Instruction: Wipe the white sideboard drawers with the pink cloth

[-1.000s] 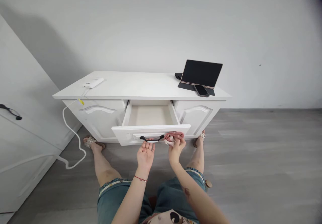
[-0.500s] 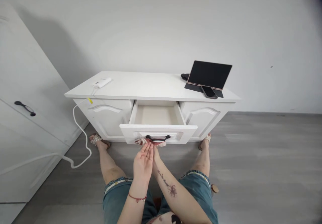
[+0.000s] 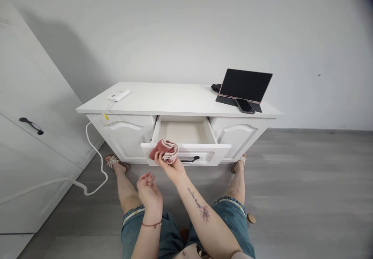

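Observation:
In front of the pulled-out drawer (image 3: pixel 201 132), my right hand (image 3: pixel 171 168) grips a rolled cloth (image 3: pixel 167 150), red on one side and whitish on the other. The roll is raised to the height of the drawer front (image 3: pixel 215 154), and its layered end faces right. It covers part of the dark handle (image 3: pixel 190 159). My left hand (image 3: pixel 150 191) hangs lower and to the left, apart from the cloth. Its fingers are loosely bent and a little blurred, with nothing in them.
The white cabinet (image 3: pixel 163 99) carries a propped tablet (image 3: pixel 246 86), a phone (image 3: pixel 244 106) and a white power strip (image 3: pixel 119 95). A white cord (image 3: pixel 100 160) runs down to the left. A tall white cupboard (image 3: pixel 37 96) stands at the left.
The cloth has risen from below the drawer handle to the drawer front, carried up and left by my right hand. My left hand has moved down and left, away from it.

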A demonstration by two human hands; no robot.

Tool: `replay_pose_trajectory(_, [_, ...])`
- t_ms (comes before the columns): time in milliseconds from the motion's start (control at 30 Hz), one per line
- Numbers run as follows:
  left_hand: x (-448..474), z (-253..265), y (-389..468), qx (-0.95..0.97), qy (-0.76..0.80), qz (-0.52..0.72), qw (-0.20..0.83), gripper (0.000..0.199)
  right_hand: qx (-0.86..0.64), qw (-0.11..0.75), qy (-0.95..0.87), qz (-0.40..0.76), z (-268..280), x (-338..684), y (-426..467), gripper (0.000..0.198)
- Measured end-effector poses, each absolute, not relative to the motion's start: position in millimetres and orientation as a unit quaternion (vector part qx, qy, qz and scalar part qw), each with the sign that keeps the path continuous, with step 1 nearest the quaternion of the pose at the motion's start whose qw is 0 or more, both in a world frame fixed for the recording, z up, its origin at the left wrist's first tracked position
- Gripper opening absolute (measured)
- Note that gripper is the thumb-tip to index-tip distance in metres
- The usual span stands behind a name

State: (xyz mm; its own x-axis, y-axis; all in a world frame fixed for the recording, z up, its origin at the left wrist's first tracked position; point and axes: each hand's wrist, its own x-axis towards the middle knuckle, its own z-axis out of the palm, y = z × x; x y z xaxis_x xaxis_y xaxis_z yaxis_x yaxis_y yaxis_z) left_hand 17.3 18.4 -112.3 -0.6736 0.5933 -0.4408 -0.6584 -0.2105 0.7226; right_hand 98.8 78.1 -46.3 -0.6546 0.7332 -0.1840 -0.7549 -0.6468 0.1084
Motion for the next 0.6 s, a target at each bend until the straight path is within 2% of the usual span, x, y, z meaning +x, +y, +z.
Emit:
replay_pose_trajectory(67, [33.5,-121.5,37.1,-0.057,0.468,0.697,0.54,0.021,-0.052,0.382,0.221,0.896,-34.7,123.0,74.3,0.025])
replay_pose_trajectory(133, [55.6,-122.9,52.7,-0.055,0.439,0.634,0.634,0.022,-0.04,0.399,0.307,0.863,-28.4,145.6,72.1,0.027])
replay_pose_trajectory(233, [85.7,-116.1,64.4,-0.043,0.375,0.601,0.705,0.028,-0.042,0.438,0.328,0.836,-27.9,176.7,73.0,0.03])
replay_pose_trajectory(433, [100.5,-106.3,64.6,-0.051,0.368,0.614,0.696,0.027,-0.067,0.428,0.331,0.838,-37.2,231.5,78.7,0.037])
replay_pose_trajectory(600, [107.2,-112.5,65.3,-0.027,0.377,0.64,0.669,0.021,-0.086,0.466,0.273,0.837,-45.6,277.0,76.8,0.038])
